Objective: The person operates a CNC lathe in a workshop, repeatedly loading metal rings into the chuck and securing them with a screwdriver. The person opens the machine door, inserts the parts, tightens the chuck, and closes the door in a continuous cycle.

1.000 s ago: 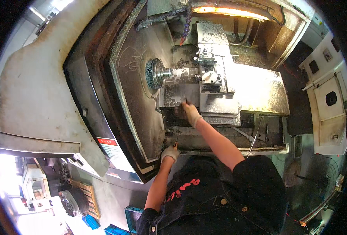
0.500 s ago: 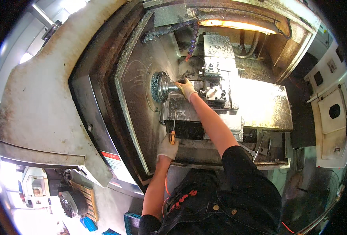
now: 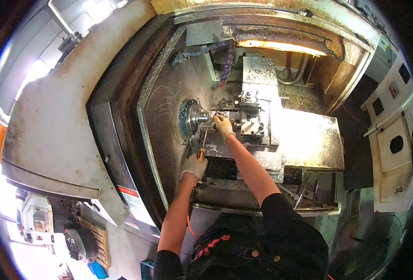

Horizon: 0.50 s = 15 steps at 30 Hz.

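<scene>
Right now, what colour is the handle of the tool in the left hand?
Orange, on the tool held by the gloved left hand; the head view shows it best.

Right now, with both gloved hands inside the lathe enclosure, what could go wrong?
The right hand sits right beside the chuck; if the spindle turned, the glove might be caught. The left hand holds an orange-handled tool pointed toward the chuck, which could slip on the chip-strewn bed. Loose chips could cut.

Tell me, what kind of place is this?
Most likely a machine shop: gloved hands reach into an open metal lathe, its round chuck and chip-strewn tool block in view, with other machinery on the floor.
</scene>
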Available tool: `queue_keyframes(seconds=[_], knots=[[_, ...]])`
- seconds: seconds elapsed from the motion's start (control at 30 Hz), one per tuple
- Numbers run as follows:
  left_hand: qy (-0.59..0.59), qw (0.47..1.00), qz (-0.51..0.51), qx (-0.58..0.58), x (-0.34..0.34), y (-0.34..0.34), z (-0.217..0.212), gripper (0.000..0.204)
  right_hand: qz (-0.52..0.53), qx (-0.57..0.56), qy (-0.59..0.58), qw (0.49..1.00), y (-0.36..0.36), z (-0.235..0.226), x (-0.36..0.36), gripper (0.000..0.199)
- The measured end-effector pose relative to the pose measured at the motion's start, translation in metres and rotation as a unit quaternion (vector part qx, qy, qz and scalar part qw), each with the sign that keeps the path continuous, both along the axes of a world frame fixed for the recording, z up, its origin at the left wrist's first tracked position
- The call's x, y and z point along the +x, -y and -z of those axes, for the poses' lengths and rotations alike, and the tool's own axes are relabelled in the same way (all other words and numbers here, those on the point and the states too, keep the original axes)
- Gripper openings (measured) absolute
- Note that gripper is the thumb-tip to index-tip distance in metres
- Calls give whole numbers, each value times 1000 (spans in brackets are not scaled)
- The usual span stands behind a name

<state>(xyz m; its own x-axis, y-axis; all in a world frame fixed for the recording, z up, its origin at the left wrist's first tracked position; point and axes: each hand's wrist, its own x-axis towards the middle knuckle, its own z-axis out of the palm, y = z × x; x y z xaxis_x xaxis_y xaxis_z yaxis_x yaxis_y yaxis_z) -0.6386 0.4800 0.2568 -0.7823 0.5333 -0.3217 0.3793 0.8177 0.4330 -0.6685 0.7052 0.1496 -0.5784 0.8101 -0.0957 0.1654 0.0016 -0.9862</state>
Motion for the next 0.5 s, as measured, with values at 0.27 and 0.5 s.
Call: queue_keyframes(seconds=[0.27, 0.5], knots=[[30, 997, 48, -59, -1, -14, -30, 40, -53, -330, -268, 904, 8, -17, 22, 35], [21, 994, 81, -64, -7, -10, -19, 41, -74, -423, -291, 855, 2, -13, 25, 22]])
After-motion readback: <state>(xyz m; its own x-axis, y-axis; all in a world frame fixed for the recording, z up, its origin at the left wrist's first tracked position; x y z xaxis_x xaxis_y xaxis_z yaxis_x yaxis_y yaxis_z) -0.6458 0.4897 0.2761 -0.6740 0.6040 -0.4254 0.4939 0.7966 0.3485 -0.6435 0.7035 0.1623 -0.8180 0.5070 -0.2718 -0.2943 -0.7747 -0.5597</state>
